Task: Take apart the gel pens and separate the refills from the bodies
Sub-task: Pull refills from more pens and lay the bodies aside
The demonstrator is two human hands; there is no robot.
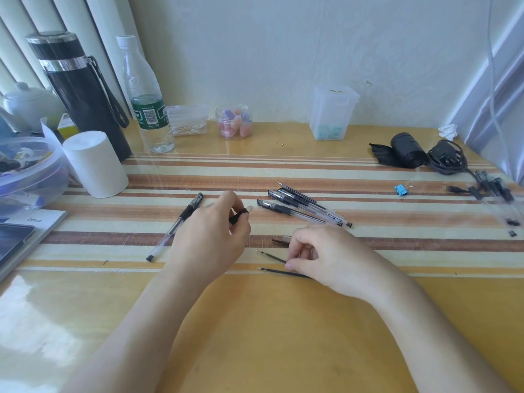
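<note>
Head view. Grips a pen section [241, 214] in left hand [209, 231]; pinches 1 of 2 freed refills [273, 257] on table [283, 336] with right hand [323, 256]. Leaves, at a guess, 3 capped pens [300, 207] just beyond and 1 lone pen [175, 226] at left to open.

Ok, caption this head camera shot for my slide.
Left hand holds a pen piece; right hand pinches a refill, whole pens lying beyond.

Left of the pen pile [303, 206], my left hand [211, 236] pinched a barrel [239, 215]; my right hand [326, 256], nearer me, pinched a refill [272, 256].
</note>
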